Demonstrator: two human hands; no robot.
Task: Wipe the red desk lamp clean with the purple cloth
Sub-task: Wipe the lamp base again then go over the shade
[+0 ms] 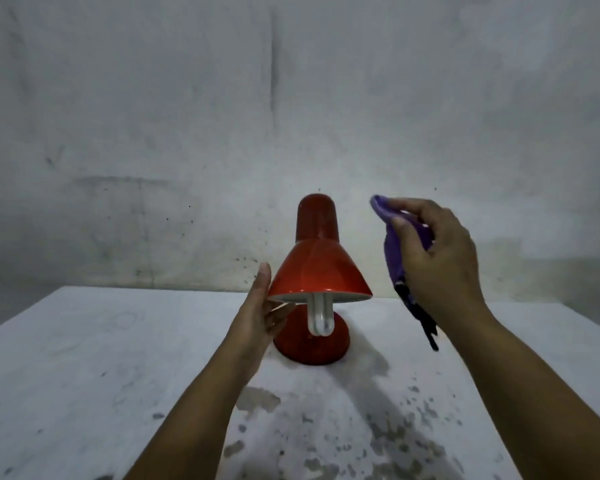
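Note:
The red desk lamp (317, 268) stands on the white table (84, 368) in the middle of the head view, its cone shade tilted toward me with a white bulb (321, 318) poking out below. My left hand (260, 317) holds the shade's left rim, thumb up along the outside and fingers under the edge. My right hand (433, 258) is raised to the right of the shade, apart from it, and grips the bunched purple cloth (394, 251). A dark end of the cloth hangs below the hand.
A stained grey wall (222, 116) rises close behind the table's far edge. The tabletop in front of the lamp carries dark blotches and specks (378, 431). The lamp's round red base (312, 344) sits behind the bulb.

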